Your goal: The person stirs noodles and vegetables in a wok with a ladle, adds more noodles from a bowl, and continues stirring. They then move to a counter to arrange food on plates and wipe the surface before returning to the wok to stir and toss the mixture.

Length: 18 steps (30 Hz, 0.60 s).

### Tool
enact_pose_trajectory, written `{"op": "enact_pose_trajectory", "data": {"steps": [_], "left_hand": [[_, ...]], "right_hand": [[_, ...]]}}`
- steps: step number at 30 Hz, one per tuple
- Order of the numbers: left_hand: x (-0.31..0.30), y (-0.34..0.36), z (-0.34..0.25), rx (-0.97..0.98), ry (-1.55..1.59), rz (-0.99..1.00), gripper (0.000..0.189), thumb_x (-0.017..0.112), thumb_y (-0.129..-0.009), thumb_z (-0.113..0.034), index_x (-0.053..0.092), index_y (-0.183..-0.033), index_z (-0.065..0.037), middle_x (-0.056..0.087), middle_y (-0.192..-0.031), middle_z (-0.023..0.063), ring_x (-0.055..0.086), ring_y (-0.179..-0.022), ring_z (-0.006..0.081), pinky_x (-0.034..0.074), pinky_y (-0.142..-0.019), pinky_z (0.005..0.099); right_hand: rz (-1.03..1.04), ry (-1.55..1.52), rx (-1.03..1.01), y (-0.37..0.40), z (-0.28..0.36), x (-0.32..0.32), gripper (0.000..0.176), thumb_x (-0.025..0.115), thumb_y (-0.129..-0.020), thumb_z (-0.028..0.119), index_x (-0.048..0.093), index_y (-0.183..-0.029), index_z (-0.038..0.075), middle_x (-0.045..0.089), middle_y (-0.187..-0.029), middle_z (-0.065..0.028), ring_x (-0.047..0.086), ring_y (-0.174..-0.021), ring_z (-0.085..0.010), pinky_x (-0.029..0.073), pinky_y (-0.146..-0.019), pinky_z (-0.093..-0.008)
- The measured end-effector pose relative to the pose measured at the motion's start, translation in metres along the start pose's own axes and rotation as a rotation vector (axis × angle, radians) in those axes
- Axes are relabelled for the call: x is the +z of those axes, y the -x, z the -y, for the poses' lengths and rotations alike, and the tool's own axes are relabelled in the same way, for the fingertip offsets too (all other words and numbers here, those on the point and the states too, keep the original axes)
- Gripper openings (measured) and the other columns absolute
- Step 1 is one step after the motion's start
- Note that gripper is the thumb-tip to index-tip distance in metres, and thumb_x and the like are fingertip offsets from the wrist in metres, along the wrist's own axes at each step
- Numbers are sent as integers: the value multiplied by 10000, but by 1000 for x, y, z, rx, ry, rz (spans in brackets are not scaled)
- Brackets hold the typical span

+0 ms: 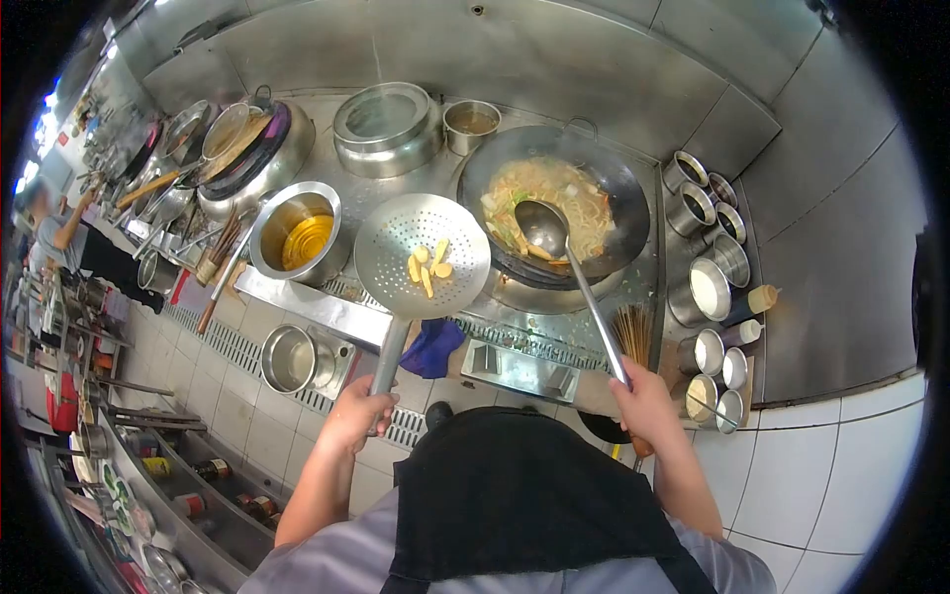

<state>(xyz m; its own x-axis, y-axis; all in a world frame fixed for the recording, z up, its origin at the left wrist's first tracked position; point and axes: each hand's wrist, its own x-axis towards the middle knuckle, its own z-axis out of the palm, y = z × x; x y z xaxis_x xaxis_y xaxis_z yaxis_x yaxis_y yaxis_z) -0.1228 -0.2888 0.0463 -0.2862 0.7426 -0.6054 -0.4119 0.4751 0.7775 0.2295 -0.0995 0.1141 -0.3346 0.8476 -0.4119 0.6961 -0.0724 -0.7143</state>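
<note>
My left hand (361, 406) is closed around the grey handle of a perforated strainer (396, 272). Several pale yellow pieces (428, 265), perhaps ginger slices, lie in its bowl. My right hand (643, 401) grips the long handle of a metal ladle (542, 228). The ladle's bowl rests in the food inside a black wok (633, 213), and its inside looks wet. Noodle-like strands with vegetables (584, 208) sit in liquid in the wok. The strainer is held to the left of the wok, over the counter's front part.
Left of the strainer stands a metal pot (262, 243) with yellow oil. Behind are a lidded pot (386, 124) and a small pot (472, 124). Seasoning containers (708, 292) line the right side. A bamboo brush (633, 332) is by the ladle handle. Another person (74, 238) stands far left.
</note>
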Motion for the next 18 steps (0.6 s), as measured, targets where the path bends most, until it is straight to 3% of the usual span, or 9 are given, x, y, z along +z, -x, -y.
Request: {"op": "enact_pose_trajectory", "data": {"steps": [3,4,6,9,13,14,15,17,18], "left_hand": [[0,0,-1,-16,-24,-10,254,595,-811,-43,528,-1047,23,503,-641,30,441,-428,107,354,-391,233],[-1,1,-2,-17,-25,-10,254,595,-811,-43,528,-1047,23,503,-641,30,441,-428,107,354,-391,233],[0,1,-1,-7,0,2,161,619,-804,-58,524,-928,-19,509,-636,30,455,-435,120,345,-409,248],[2,-2,-3,-15,-1,2,155,620,-806,-59,524,-922,-21,507,-631,28,454,-434,120,349,-408,250],[1,0,-2,-22,13,4,159,622,-805,-59,523,-922,-17,509,-631,29,453,-433,120,352,-406,252],[1,1,-1,-13,12,6,161,622,-804,-57,524,-923,-14,509,-632,30,454,-435,120,352,-407,252],[0,2,1,-8,9,7,163,622,-802,-55,524,-924,-10,510,-633,31,454,-437,119,353,-408,252],[0,3,2,-13,17,-9,164,623,-803,-55,525,-925,-8,510,-634,32,456,-440,119,353,-410,252],[0,3,2,-11,23,-21,164,624,-803,-54,525,-925,-6,509,-635,34,458,-443,118,353,-412,252]], "right_hand": [[128,-275,44,-11,-2,0,212,531,-933,142,562,-1091,4,504,-640,-19,491,-407,-126,421,-406,-284],[128,-276,45,-15,0,2,212,531,-933,142,562,-1091,4,504,-640,-19,491,-407,-126,421,-406,-284],[151,-414,82,-23,6,8,117,520,-943,142,546,-948,28,481,-641,-8,468,-400,-126,413,-396,-276],[157,-428,50,-41,4,25,121,527,-944,147,515,-895,37,488,-641,-12,474,-412,-124,408,-395,-270],[235,-659,131,-42,1,-3,122,539,-935,126,563,-1004,29,500,-647,-23,477,-426,-128,402,-391,-270],[183,-513,96,-40,-3,0,206,541,-931,115,573,-1113,26,508,-652,-25,470,-426,-126,402,-392,-265],[191,-507,98,-38,-15,5,206,541,-931,115,573,-1113,26,508,-652,-25,470,-426,-126,402,-392,-265],[-205,101,-323,-32,-15,12,263,537,-933,113,560,-1180,24,505,-655,-18,464,-426,-115,400,-391,-258],[-47,-234,58,-15,7,-2,325,530,-937,106,538,-1255,39,491,-652,-9,459,-429,-100,408,-395,-250]]}}
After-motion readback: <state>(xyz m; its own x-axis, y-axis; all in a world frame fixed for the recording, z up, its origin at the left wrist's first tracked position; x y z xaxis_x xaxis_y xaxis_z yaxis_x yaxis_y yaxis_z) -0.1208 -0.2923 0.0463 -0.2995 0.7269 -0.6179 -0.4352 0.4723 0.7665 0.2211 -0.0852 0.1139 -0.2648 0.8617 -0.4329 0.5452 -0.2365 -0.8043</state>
